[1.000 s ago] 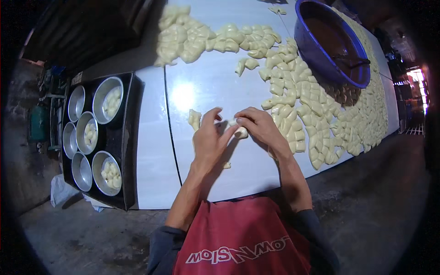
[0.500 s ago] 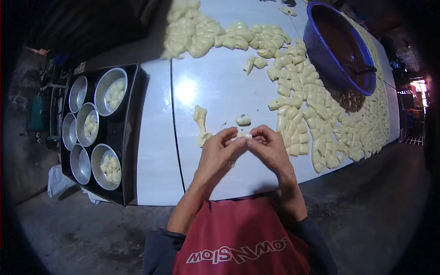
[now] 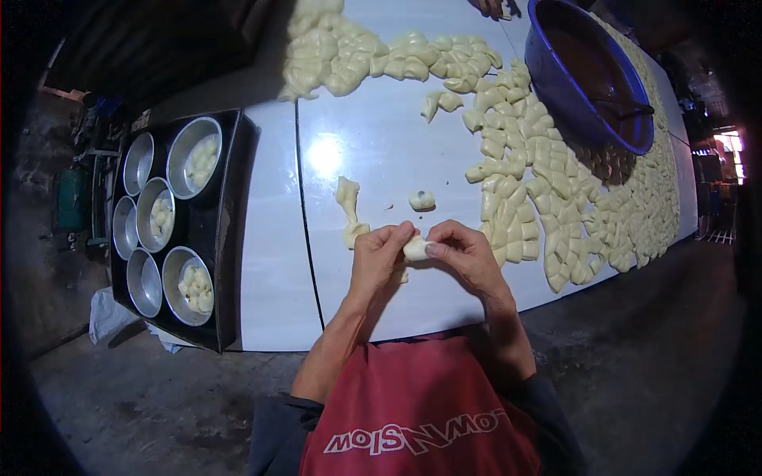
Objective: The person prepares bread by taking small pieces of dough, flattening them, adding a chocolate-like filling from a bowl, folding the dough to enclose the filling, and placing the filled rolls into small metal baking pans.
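My left hand [image 3: 381, 258] and my right hand [image 3: 462, 258] pinch a small pale dough piece [image 3: 417, 247] between them, low over the white table. Just beyond my fingers lies a rounded dough lump [image 3: 422, 200] with a dark spot on it. A stretched strip of dough [image 3: 347, 210] rests beside my left hand. Many flattened, cut dough pieces [image 3: 504, 218] cover the table to the right of my hands and along its far side.
At left, a black tray [image 3: 234, 174] holds several round metal pans [image 3: 163, 283], some containing dough balls. A blue tub [image 3: 548, 83] of brown contents with a dark utensil stands at upper right. Another person's hand [image 3: 488, 8] shows at the top edge, over the table [image 3: 270, 238].
Both hands have moved down and closer to my body, with a dough lump left lying beyond them. The piece between my fingers looks more rolled. Another person's hand has appeared at top.
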The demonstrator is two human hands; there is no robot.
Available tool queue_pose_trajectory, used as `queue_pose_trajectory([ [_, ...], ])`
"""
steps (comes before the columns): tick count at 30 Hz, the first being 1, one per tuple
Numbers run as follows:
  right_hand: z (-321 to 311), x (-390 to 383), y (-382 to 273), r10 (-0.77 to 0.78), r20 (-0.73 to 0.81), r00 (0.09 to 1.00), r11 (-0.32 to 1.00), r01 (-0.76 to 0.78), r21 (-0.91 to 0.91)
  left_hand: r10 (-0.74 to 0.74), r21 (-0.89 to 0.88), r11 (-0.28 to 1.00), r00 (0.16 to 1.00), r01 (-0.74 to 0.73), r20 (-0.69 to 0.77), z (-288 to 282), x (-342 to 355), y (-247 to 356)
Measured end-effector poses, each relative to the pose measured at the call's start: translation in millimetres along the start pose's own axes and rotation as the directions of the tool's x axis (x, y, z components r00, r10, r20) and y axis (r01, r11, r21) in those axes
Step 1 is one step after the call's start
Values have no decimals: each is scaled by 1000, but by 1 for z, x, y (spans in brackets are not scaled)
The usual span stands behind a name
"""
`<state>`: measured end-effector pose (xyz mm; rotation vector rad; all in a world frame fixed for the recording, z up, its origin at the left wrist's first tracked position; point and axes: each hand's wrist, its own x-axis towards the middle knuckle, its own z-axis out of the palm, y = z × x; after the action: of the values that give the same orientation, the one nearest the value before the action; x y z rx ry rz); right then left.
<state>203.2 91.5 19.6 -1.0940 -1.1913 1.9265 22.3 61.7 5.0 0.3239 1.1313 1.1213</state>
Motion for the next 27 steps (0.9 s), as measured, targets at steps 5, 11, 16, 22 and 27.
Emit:
queue_pose_trajectory([
  [5,-1,-5,7,-38,-92,995,996,31,-82,-52,139,989,996,42,70,9,-6,18],
  [11,3,0,7,1,-220,975,995,21,97,23,123,992,996,-34,86,18,1,20],
  [16,-9,29,8,21,-386,922,987,-81,-140,521,774,473,842,-420,138,19,24,41],
  [22,5,45,-4,62,-397,916,974,-141,-175,295,829,282,866,-483,404,19,63,56],
  [27,28,23,6,111,-300,948,953,-187,-238,-35,898,208,915,-388,403,-2,41,69],
])
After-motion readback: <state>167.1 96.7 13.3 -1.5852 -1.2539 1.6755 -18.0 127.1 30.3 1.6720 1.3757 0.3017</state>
